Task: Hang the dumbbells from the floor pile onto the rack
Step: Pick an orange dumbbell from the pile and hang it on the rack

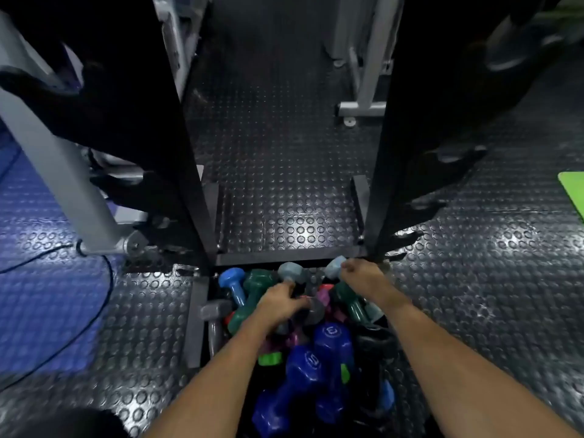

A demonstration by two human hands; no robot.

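A pile of coloured dumbbells (pixel 319 358) lies on the floor at the foot of the black rack (pixel 177 147). My left hand (pixel 281 303) is closed around the handle of a grey dumbbell (pixel 289 270) in the middle of the pile. Further right, my right hand (pixel 363 275) grips a pale blue-grey dumbbell (pixel 335 267) at the pile's far edge, close to the rack's right upright (pixel 392 172). Two large dark blue dumbbells (pixel 331 339) lie nearest to me. Dark green ones (pixel 257 286) and a light blue one (pixel 234 279) sit to the left.
Studded black rubber flooring (pixel 278 184) runs between the rack's two uprights. A grey machine frame (pixel 72 191) and a black cable (pixel 104 279) lie on the left. White equipment legs (pixel 360 109) stand at the back. A green mat (pixel 572 194) shows at the right edge.
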